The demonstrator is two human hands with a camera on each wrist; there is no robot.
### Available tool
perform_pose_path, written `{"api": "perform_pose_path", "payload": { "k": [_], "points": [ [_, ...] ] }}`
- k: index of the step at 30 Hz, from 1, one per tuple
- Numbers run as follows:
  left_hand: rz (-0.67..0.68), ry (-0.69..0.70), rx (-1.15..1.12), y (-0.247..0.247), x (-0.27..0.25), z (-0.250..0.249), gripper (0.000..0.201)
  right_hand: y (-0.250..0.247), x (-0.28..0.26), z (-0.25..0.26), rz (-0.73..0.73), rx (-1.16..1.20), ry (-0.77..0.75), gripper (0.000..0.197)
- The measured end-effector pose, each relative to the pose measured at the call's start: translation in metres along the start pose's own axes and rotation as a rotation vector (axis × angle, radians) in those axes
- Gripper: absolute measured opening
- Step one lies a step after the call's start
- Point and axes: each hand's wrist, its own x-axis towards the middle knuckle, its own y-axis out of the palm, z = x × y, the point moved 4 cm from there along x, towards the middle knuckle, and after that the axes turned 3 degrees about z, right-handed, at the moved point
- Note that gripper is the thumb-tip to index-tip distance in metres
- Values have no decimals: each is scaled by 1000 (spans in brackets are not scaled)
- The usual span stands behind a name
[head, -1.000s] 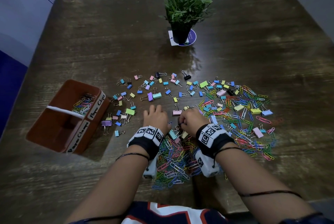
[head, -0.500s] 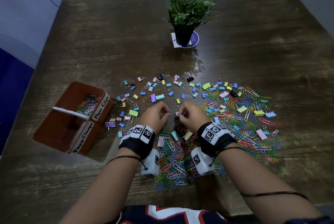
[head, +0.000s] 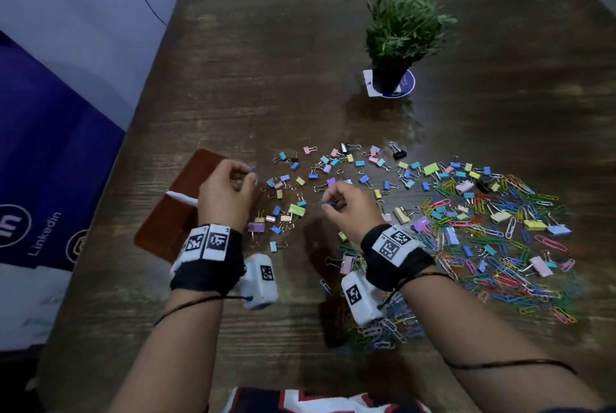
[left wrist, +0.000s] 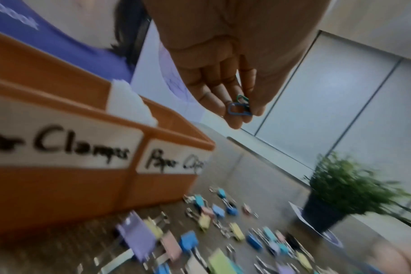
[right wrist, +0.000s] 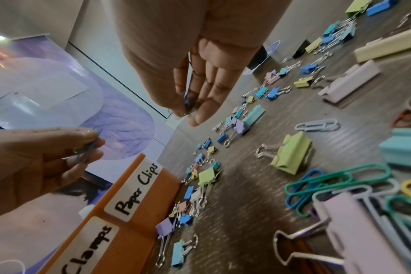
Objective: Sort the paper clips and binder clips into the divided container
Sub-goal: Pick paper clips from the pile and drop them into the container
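Observation:
My left hand (head: 248, 176) hovers over the right edge of the brown divided container (head: 160, 226) and pinches small paper clips (left wrist: 238, 109), blue and green, between thumb and fingertips. The container's front (left wrist: 59, 185) carries the labels "Clamps" and "Paper Clips", and a white divider (head: 181, 198) splits it. My right hand (head: 328, 204) is raised above the table's middle, pinching a blue paper clip (right wrist: 187, 106). Small coloured binder clips (head: 333, 172) lie scattered between the hands and beyond. A dense pile of coloured paper clips (head: 500, 246) with larger binder clips lies to the right.
A potted green plant (head: 400, 35) stands on a round coaster at the back of the wooden table (head: 266, 79). A purple banner (head: 50, 162) hangs just past the table's left edge. More paper clips (head: 383, 332) lie under my right wrist.
Both hands have lifted off the pile. The left hand has carried its paper clips left to the container. The right hand has risen slightly left, pinching a clip.

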Motion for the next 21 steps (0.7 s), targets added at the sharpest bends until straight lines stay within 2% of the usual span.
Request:
{"api": "perform_pose_path", "payload": {
  "k": [3, 7, 9, 13, 16, 19, 21],
  "points": [
    [-59, -80, 105, -21, 18, 26, 7, 13, 0, 4, 23, -10, 24, 14],
    [78, -148, 275, -24, 31, 42, 34, 20, 0, 6, 35, -34, 56, 15],
    [118, -136, 336, -29, 30, 44, 43, 22, 0, 3, 39, -22, 88, 19],
    [74, -67, 362, -43, 22, 57, 45, 25, -1, -3, 27, 45, 169, 21],
    [44, -82, 388, -50, 16, 80, 52, 29, 0, 0, 19, 70, 201, 18],
    [9, -94, 398, -53, 8, 99, 57, 38, 6, 14, 18, 71, 186, 17],
    [5, -63, 386, -49, 2, 107, 59, 48, 15, 31, -6, 85, 123, 22]
  ]
}}
